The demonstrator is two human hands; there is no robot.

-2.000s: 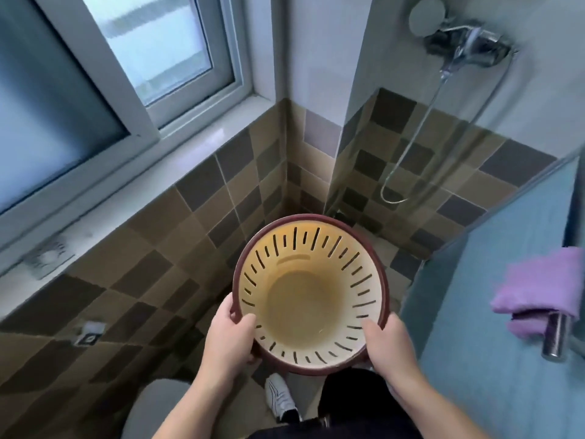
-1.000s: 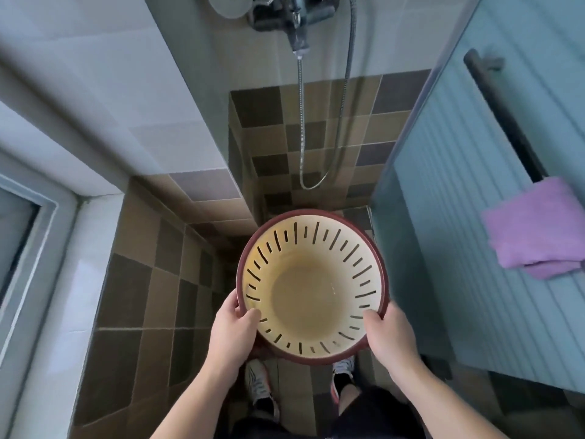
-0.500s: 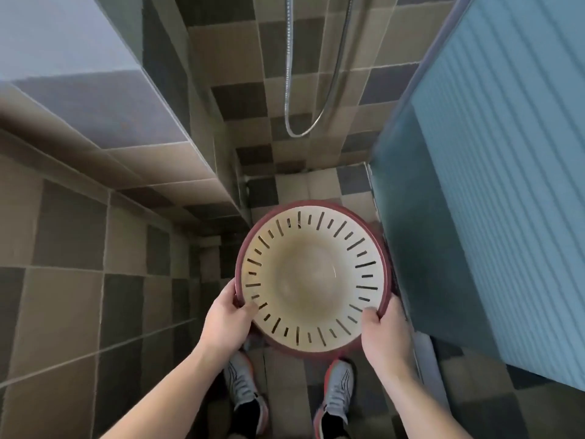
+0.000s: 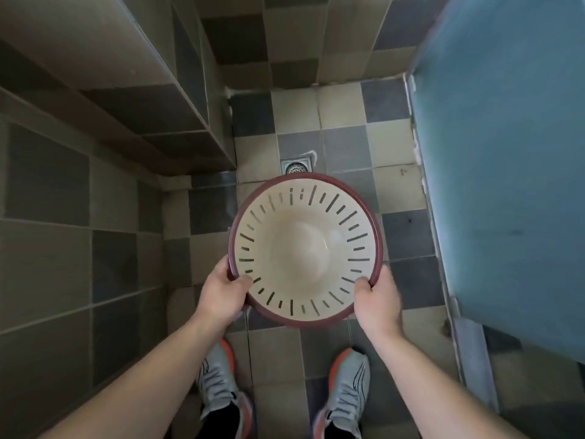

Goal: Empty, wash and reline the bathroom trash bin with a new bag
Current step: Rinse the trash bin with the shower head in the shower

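I look straight down into a round cream trash bin (image 4: 304,248) with slotted walls and a dark red rim, held above the tiled floor. Nothing lies inside it and no bag lines it. My left hand (image 4: 223,293) grips the rim at its lower left, thumb inside the wall. My right hand (image 4: 378,299) grips the rim at its lower right, thumb on the inside too.
A metal floor drain (image 4: 296,166) sits just beyond the bin's far edge. A tiled wall and ledge (image 4: 110,106) rise at the left. A blue frosted partition (image 4: 506,153) stands at the right. My two grey and orange shoes (image 4: 346,397) stand on the checkered floor below.
My view has tipped down from the window, shower fitting and purple towel to the floor and drain. Both hands keep the same hold on the bin, which now hangs over the shower floor.
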